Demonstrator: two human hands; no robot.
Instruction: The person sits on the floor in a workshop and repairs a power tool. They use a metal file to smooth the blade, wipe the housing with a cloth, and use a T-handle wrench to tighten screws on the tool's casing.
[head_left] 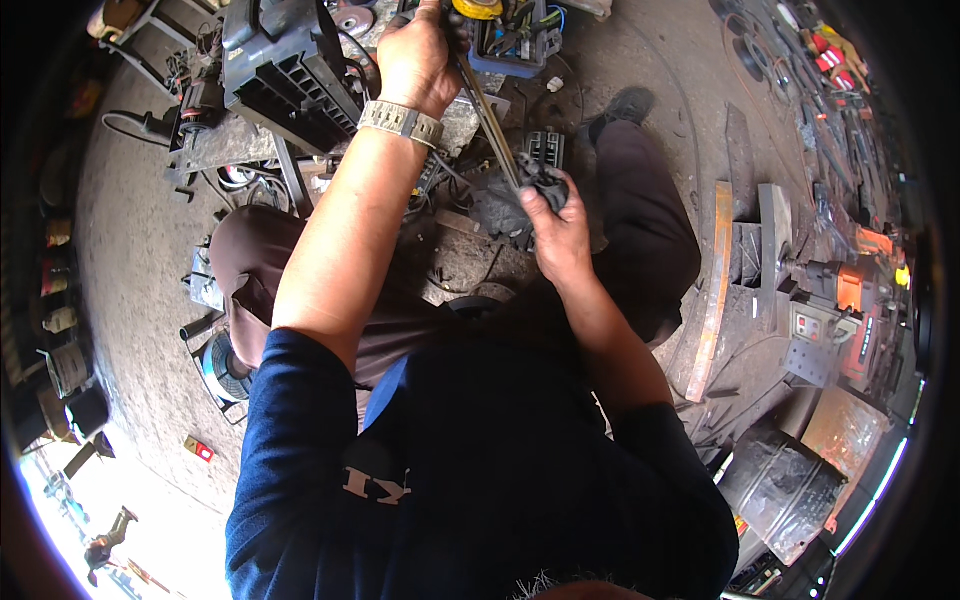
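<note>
My left hand (415, 62), with a camouflage-patterned watch at the wrist, is closed round the far end of a long, narrow metal rod (490, 122). The rod slants down toward me and to the right. At its near end, my right hand (561, 225) is closed on a dark, lumpy part (543, 180), with the thumb along its side. Whether that part is fixed to the rod, I cannot tell. Just below it is a crumpled dark cloth or bag (497, 208). A yellow round thing (478, 8) shows beside my left fingers, which are partly cut off by the picture's top edge.
A black vented machine housing (285, 75) stands on a low worktop left of my left arm. Beyond my hands is a blue-grey bin (515, 62) of small parts. A rusty flat bar (712, 290), an orange machine (850, 290) and a metal drum (785, 490) lie to the right.
</note>
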